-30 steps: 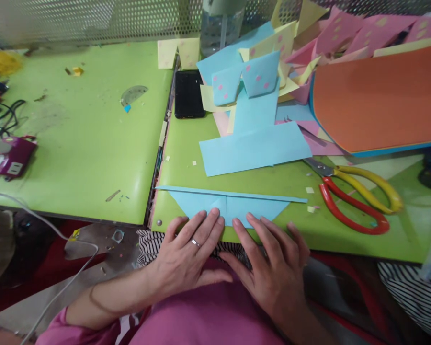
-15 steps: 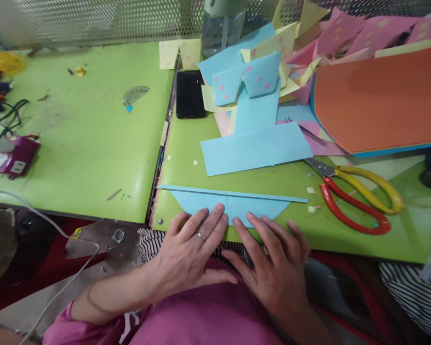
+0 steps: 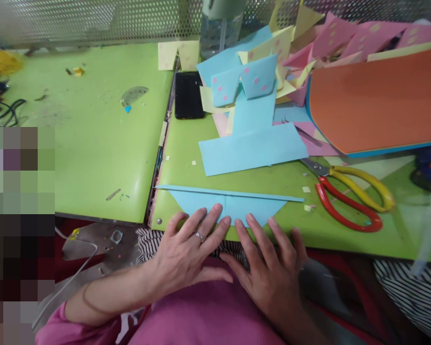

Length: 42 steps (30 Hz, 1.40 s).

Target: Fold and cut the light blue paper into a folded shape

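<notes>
Folded blue paper (image 3: 240,206) is lying along the tabletop (image 3: 179,167)'s near edge, by its near-left corner. Left hand (image 3: 188,249) and right hand (image 3: 273,263) are resting fingertips on its near side, grips spread wide, pinching nothing. Risk: uneven pressure could be skewing the sheet or dragging it over the near edge; far strip, with no finger on it, could be springing up. Scissors (image 3: 320,170) are lying well apart, rightward

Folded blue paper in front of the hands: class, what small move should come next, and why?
Probably slide the left hand and right hand forward and press along the narrow strip at the far edge of the folded blue paper: both hands are at the near edge, and no finger covers the strip.
</notes>
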{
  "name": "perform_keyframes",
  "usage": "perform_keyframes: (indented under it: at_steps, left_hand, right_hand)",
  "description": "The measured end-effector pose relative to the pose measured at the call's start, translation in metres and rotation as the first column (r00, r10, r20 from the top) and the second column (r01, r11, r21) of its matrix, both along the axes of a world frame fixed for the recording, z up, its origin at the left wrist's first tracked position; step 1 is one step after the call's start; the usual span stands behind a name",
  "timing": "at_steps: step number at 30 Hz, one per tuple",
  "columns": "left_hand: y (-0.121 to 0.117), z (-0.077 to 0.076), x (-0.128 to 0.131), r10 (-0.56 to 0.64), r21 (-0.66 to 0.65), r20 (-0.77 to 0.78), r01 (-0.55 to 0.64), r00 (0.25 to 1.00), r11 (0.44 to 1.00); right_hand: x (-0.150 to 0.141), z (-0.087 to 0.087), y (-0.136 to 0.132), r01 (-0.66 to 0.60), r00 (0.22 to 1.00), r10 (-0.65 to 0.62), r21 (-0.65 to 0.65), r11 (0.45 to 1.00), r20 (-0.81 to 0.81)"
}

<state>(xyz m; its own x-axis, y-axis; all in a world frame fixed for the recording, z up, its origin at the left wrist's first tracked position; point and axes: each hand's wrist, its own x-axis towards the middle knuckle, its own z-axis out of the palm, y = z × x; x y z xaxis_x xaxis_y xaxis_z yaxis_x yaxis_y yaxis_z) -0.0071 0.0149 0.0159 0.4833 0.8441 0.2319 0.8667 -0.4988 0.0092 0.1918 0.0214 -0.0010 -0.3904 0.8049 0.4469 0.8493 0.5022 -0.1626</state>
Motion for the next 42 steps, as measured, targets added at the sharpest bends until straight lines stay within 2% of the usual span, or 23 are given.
perform_keyframes:
  at_steps: [7,11,17,25,31,36,38,42]
  left_hand:
    - [-0.001,0.004,0.002,0.008,0.006,-0.022,-0.008,1.0,1.0]
    - [-0.001,0.003,0.003,0.012,0.008,-0.018,-0.012,1.0,1.0]
    - [0.0,-0.001,0.004,0.018,0.018,0.02,-0.018,1.0,1.0]
    - [-0.001,0.001,0.005,0.009,0.006,0.002,-0.009,1.0,1.0]
    - [-0.001,0.002,0.005,0.019,0.008,-0.012,-0.019,1.0,1.0]
    - [-0.001,0.002,0.006,0.017,-0.002,-0.001,-0.017,1.0,1.0]
    - [-0.002,0.001,0.005,0.015,-0.005,0.002,-0.015,1.0,1.0]
    - [0.0,-0.001,0.004,0.005,-0.01,0.036,-0.004,0.999,1.0]
  right_hand:
    - [-0.002,0.008,-0.005,0.043,0.999,-0.043,0.024,0.999,-0.008]
    - [-0.004,0.015,0.005,-0.03,1.0,0.03,-0.005,1.0,0.003]
    - [-0.004,0.01,0.011,-0.072,0.997,0.072,0.009,0.997,-0.014]
    - [0.0,0.006,0.011,-0.09,0.996,0.09,0.013,0.996,0.009]
    - [0.019,0.007,0.002,-0.028,0.998,0.024,0.053,0.998,0.063]
    - [0.022,0.018,-0.003,0.037,0.998,-0.041,0.079,0.996,0.044]
    - [0.015,0.022,-0.001,0.0,1.0,0.001,0.073,0.997,-0.005]
    - [-0.006,0.02,0.009,-0.208,0.972,0.21,0.033,0.978,-0.102]
